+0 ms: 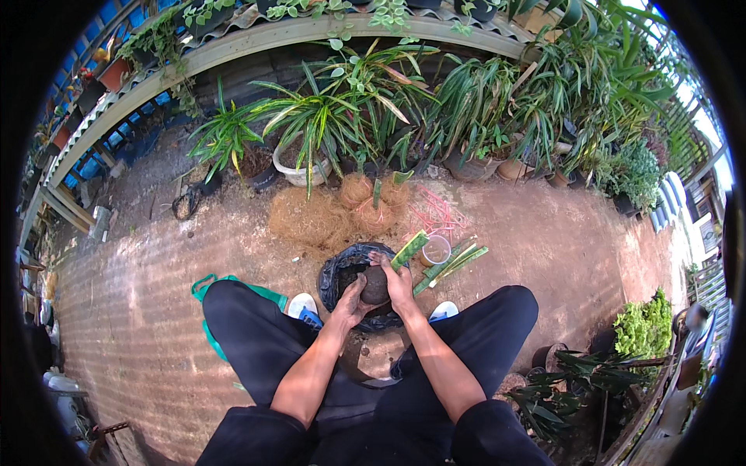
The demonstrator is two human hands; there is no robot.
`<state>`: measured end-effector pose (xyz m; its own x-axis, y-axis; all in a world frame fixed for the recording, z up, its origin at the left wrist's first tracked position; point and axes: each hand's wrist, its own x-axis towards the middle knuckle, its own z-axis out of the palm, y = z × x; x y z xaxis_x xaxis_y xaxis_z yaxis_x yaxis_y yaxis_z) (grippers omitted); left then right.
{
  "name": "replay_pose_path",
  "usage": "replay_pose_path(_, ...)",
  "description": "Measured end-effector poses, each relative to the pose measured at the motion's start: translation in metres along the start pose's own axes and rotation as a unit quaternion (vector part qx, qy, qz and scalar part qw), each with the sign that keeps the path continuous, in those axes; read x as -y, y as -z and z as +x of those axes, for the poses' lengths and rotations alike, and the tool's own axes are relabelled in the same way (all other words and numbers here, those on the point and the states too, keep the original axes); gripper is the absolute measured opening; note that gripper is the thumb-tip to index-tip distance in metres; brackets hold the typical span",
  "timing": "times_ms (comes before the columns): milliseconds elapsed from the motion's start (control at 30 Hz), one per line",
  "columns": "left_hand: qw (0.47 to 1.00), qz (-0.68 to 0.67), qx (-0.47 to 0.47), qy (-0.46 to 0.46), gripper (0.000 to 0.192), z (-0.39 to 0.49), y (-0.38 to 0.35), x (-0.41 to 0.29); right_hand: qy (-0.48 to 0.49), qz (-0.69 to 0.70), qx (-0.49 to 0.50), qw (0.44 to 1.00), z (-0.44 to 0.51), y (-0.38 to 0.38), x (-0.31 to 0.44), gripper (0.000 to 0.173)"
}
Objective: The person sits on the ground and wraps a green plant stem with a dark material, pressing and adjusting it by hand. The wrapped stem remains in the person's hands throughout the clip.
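Both of my hands are closed around a dark ball of soil [375, 285]. My left hand [352, 300] cups its left and lower side, and my right hand [397, 284] presses on its right side. A cut snake plant leaf [410, 250] sticks up from the ball at a slant, past my right fingers. Beneath them is a black plastic bag [331, 285] with its rim folded out and dark soil inside. Just beyond the bag stand several fibre-wrapped balls [373, 216] tied with pink string, with short leaf pieces rising from them.
A heap of brown coconut fibre [303, 216] lies left of the wrapped balls, a tangle of pink string [437, 212] right of them. Near my right hand are a plastic cup [436, 250] and cut leaves [460, 263]. Potted plants [300, 166] line the back. A green bag [262, 293] lies by my left knee.
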<state>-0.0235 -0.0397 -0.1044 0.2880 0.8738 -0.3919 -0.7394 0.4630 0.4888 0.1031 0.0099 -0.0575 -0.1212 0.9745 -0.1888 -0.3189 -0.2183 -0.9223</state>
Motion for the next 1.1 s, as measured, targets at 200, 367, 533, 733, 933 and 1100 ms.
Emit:
replay_pose_path(200, 0.998, -0.050, -0.039, 0.009, 0.062, 0.001, -0.002, 0.004, 0.026, -0.094, 0.041, 0.994, -0.002, 0.002, -0.009, 0.022)
replay_pose_path(367, 0.998, -0.030, -0.048, -0.009, 0.047, -0.006, -0.011, -0.001, 0.135, -0.166, 0.061, 0.975, -0.002, 0.003, -0.012, 0.018)
replay_pose_path(533, 0.979, -0.143, -0.142, 0.013, 0.046, -0.004, -0.012, -0.002, 0.110, -0.193, 0.086, 0.971, -0.015, -0.009, -0.012, 0.024)
replay_pose_path(733, 0.976, -0.173, -0.126, -0.044, 0.035, 0.013, 0.016, 0.008, 0.264, -0.264, 0.104, 0.922, -0.025, -0.019, -0.013, 0.030)
replay_pose_path(933, 0.977, -0.168, -0.131, -0.010, 0.036, 0.019, 0.027, 0.011, 0.210, -0.257, 0.111, 0.937, -0.026, -0.017, -0.010, 0.032)
replay_pose_path(1100, 0.975, -0.187, -0.115, 0.043, 0.039, 0.015, 0.032, 0.009, 0.168, -0.255, 0.144, 0.941, -0.026, -0.016, -0.012, 0.042)
